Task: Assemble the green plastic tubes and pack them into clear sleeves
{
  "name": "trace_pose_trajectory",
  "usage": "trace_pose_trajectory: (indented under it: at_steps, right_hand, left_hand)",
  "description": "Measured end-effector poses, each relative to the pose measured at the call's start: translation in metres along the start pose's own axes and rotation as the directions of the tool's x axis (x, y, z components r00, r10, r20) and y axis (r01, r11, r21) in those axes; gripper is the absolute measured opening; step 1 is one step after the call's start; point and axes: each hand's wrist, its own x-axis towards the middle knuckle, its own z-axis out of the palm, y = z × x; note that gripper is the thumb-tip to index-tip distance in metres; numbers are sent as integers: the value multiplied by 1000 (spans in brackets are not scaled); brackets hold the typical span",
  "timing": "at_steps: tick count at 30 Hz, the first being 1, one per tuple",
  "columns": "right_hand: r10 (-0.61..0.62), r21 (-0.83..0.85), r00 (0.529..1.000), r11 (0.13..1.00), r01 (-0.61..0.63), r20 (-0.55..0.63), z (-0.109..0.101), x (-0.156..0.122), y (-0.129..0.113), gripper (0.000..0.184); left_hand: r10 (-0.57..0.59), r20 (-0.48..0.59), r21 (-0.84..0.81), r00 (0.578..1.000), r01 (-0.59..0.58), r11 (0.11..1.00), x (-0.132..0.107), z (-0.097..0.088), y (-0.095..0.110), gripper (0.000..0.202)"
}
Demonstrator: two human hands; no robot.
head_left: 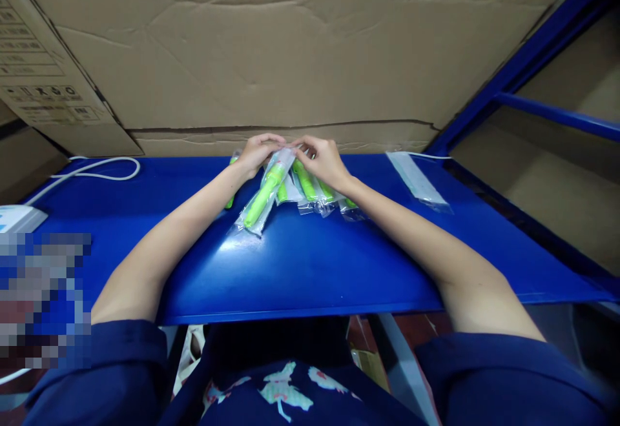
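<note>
A clear plastic bag with a green tube-shaped item (pixel 264 195) lies slanted on the blue table (pixel 300 264). My left hand (pixel 258 152) and my right hand (pixel 320 158) both pinch its top end, fingers closed on the plastic. Under my right hand lie several more bagged green items (pixel 310 187) in a loose pile. Another green piece (pixel 229 201) peeks out beside my left forearm.
A flat empty clear bag (pixel 416 179) lies to the right. A white cable (pixel 104 169) runs to a white power strip (pixel 17 218) at the left. Cardboard boxes (pixel 271 51) stand behind the table. A blue shelf frame (pixel 533 84) rises at the right.
</note>
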Motion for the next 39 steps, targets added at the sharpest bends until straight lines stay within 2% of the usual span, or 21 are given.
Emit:
trace_pose_trajectory:
  at_steps: [4, 7, 9, 12, 16, 21, 24, 29, 31, 33, 35, 36, 39]
  right_hand:
    - [-95, -300, 993, 947, 111, 67, 0, -4, 2, 29]
    - [-111, -510, 983, 843, 170, 144, 0, -6, 3, 35]
    - [-117, -590, 970, 776, 224, 214, 0, -7, 4, 39]
    - [-124, -616, 949, 735, 285, 291, 0, -8, 3, 44]
    - [-129, -605, 940, 736, 305, 317, 1, -8, 4, 43]
    - [-177, -705, 932, 614, 355, 315, 3, -8, 6, 44]
    - [-212, -703, 940, 625, 340, 266, 4, -10, 9, 48]
    - [-191, -586, 978, 785, 203, 85, 4, -9, 12, 48]
    - [-127, -484, 992, 869, 101, -21, 4, -7, 10, 49]
    - [-15, -312, 998, 950, -5, -62, 4, -4, 8, 54]
    - [138, -65, 990, 988, -137, 20, 5, 0, 7, 64]
    - [211, 66, 973, 974, -218, 98, 5, 2, 7, 69]
    - [340, 336, 883, 832, -442, 323, 4, 7, 10, 76]
  left_hand:
    - [-34, -31, -8, 999, 34, 999, 1, 0, -1, 13]
    - [-47, 4, -43, 999, 47, 998, 2, -2, 0, 21]
    - [-92, 47, -76, 995, 95, 993, 4, -5, 1, 23]
    - [-153, 84, -92, 985, 160, 983, 4, -6, 1, 30]
    - [-102, 32, -25, 994, 102, 994, 0, -3, 2, 5]
    - [-121, 5, -10, 993, 121, 993, -4, -1, 3, 27]
    - [-92, -56, -23, 994, 91, 996, -3, 0, 3, 28]
    - [17, -130, -66, 991, -26, 997, 1, -1, 1, 27]
    - [59, -124, -67, 991, -67, 995, 2, -1, 1, 26]
    - [86, -92, -72, 992, -92, 993, 1, 0, 2, 25]
    - [100, -50, -81, 994, -104, 991, -1, 2, 4, 25]
    - [105, -34, -82, 994, -108, 991, -2, 4, 5, 25]
    - [104, -10, -63, 995, -104, 993, -7, 9, 7, 25]
